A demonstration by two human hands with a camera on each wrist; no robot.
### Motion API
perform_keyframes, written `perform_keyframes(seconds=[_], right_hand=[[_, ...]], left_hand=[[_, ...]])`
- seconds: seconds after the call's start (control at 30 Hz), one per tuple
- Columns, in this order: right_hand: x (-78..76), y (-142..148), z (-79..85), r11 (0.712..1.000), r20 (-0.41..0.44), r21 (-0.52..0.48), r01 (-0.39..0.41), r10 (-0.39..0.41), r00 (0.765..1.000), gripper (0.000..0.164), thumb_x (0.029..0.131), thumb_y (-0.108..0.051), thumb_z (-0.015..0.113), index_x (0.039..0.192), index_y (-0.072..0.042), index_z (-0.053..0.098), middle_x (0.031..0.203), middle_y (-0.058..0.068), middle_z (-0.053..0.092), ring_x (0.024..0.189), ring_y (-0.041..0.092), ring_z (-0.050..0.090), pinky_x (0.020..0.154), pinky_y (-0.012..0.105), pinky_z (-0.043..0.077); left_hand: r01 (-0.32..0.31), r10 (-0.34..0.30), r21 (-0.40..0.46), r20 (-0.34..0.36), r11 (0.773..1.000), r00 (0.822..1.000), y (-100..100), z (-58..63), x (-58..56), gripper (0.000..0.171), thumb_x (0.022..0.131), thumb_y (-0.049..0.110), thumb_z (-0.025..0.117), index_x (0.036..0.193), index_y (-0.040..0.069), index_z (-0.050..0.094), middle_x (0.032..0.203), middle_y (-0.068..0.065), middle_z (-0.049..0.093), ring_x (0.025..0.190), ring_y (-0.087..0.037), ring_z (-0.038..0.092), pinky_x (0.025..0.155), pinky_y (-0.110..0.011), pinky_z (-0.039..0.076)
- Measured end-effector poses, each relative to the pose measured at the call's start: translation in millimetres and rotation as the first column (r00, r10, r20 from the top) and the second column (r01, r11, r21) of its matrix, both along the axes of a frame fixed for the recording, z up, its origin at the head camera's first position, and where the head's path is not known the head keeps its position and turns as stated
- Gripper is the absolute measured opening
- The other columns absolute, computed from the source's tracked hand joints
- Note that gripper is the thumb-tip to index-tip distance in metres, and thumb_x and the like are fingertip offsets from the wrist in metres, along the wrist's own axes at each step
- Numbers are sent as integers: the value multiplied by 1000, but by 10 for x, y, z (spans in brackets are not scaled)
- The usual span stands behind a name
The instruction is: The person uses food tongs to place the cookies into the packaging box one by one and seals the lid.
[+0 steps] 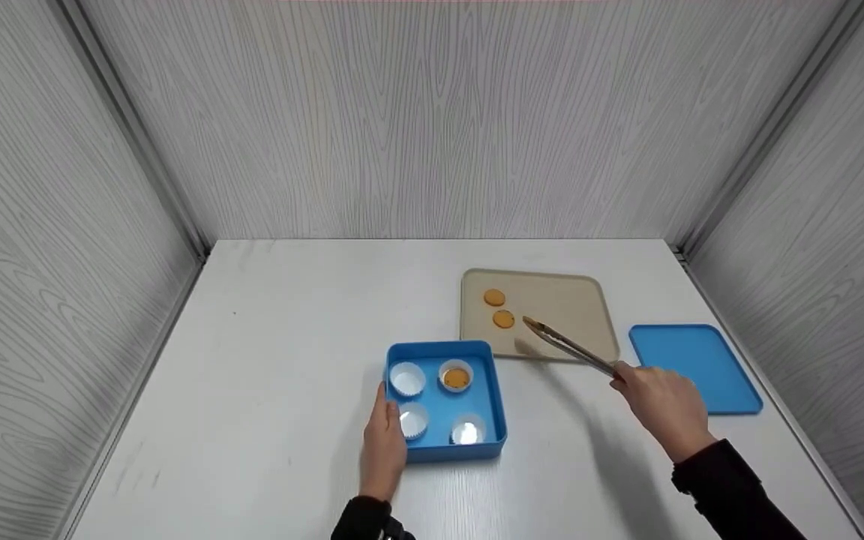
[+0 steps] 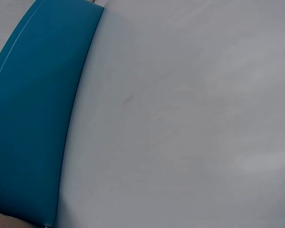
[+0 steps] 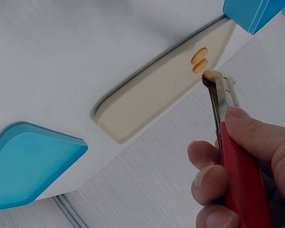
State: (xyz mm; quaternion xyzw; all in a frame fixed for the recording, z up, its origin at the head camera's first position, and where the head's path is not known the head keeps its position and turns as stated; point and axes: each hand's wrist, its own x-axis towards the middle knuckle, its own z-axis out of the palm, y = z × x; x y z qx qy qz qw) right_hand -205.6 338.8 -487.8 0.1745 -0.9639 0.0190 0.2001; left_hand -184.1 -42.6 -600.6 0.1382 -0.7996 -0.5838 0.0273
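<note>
My right hand [image 1: 663, 405] grips red-handled metal tongs [image 3: 242, 175]. A small round cookie [image 3: 212, 75] is pinched between the tong tips, held above the beige tray [image 1: 567, 296]. Two more cookies [image 1: 503, 319] lie on that tray's left part. My left hand [image 1: 383, 450] holds the left wall of a square blue box [image 1: 447, 453], its thumb over the rim. Inside stand several white paper cups; the back right cup [image 1: 455, 365] contains a cookie, while the back left cup [image 1: 407, 379] shows only its white inside. The left wrist view shows mostly the box's outer wall [image 2: 38, 109].
A shallow blue tray [image 1: 694, 367] lies at the right, close to the table's edge. The box's back right corner stands right at the beige tray's front edge. Grey wood-grain panels [image 1: 432, 120] rise behind and on both sides of the white table [image 1: 267, 337].
</note>
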Motion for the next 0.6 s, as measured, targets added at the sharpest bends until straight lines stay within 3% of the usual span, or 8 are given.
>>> perform_keyframes(seconds=[0.27,0.6], right_hand=[[31,-112,41,996,-164,21,-92,94,982,27,79,-13,87,99,-6,71,65,7,66,43,24,53,36,31,33],[52,-420,53,964,-293,56,-260,264,919,37,76,-14,90,108,-9,72,73,5,71,48,20,60,38,28,39]], left_hand=[[3,-3,11,1,1000,1000,-10,9,-8,55,113,27,33,163,6,22,167,-16,27,154,-35,23,124,-54,22],[0,0,14,-23,1000,1000,-22,-8,-17,55,113,25,34,163,4,23,166,-17,28,153,-36,25,124,-55,23]])
